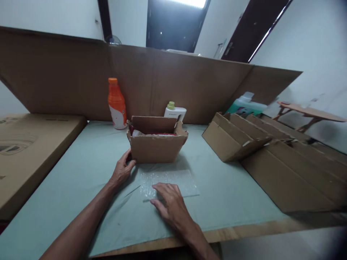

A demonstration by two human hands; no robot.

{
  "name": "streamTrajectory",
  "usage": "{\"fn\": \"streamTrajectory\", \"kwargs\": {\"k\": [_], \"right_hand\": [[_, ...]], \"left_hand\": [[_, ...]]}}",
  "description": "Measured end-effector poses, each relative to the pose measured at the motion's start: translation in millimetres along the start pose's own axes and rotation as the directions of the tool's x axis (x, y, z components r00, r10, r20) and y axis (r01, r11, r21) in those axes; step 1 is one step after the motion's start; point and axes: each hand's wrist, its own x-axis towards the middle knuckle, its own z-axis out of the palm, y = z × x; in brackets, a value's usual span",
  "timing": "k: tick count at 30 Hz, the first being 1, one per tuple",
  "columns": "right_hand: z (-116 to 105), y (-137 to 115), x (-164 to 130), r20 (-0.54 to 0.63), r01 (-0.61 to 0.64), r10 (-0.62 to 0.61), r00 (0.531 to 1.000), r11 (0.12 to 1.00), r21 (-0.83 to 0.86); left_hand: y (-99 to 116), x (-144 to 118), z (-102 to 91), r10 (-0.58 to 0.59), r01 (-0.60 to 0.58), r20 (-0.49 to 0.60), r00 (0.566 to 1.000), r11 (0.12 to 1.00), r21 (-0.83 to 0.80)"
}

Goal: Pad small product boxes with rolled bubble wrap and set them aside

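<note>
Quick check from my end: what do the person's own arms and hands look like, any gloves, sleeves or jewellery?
Both are bare: the left hand and right hand wear no gloves, rings or watch, and no sleeves cover the forearms as far as the frame shows.

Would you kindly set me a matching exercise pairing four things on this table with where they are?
Things:
1. orange bottle
2. white bottle
3. bubble wrap
4. flat cartons

Places:
A. under the right hand
B. stacked at the right of the table
C. behind the open box, at its right
D. upright, behind and left of the open box

Pairs: 1-D, 2-C, 3-A, 4-B
</note>
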Motion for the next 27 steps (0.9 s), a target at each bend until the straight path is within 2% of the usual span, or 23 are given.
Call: {"fn": "streamTrajectory", "kwargs": {"k": [2, 4, 7, 9, 13, 17, 19, 21, 27], "right_hand": [[-2, 6, 5, -0.087, -0.047, 0.052, 0.995, 0.997, 0.058], [-11, 28, 11, -0.190, -0.129, 0.149, 0.971, 0.985, 0.110], [-23, 65, 31, -0.286, -0.283, 0.337, 0.897, 0.935, 0.213], [-23, 82, 50, -0.288, -0.353, 0.430, 0.856, 0.892, 0.283], [-12, 94, 83, -0.261, -0.342, 0.447, 0.856, 0.867, 0.363], [-5, 105, 99, -0.264, -0.311, 0.424, 0.866, 0.871, 0.381], [-5, 113, 99, -0.261, -0.292, 0.408, 0.875, 0.874, 0.387], [-5, 119, 93, -0.260, -0.285, 0.398, 0.880, 0.879, 0.382], [-16, 122, 37, -0.256, -0.326, 0.384, 0.887, 0.914, 0.242]], "left_hand": [[-1, -2, -1.7, 0.004, -0.004, -0.028, 1.000, 1.000, 0.016], [-1, -4, -3.5, 0.000, 0.003, -0.078, 0.997, 0.999, 0.036], [0, -6, -5.0, -0.010, 0.017, -0.134, 0.991, 0.998, 0.059], [2, -7, -4.6, -0.006, 0.013, -0.125, 0.992, 0.998, 0.055], [3, -8, -2.9, -0.005, 0.005, -0.044, 0.999, 1.000, 0.005], [-4, -7, -2.7, -0.034, 0.040, 0.073, 0.997, 0.995, -0.088], [-8, -7, -2.8, -0.053, 0.076, 0.152, 0.987, 0.986, -0.148], [-10, -6, -2.8, -0.062, 0.094, 0.185, 0.981, 0.982, -0.166], [-6, -6, -10.4, -0.045, 0.046, -0.018, 0.999, 0.998, 0.049]]}}
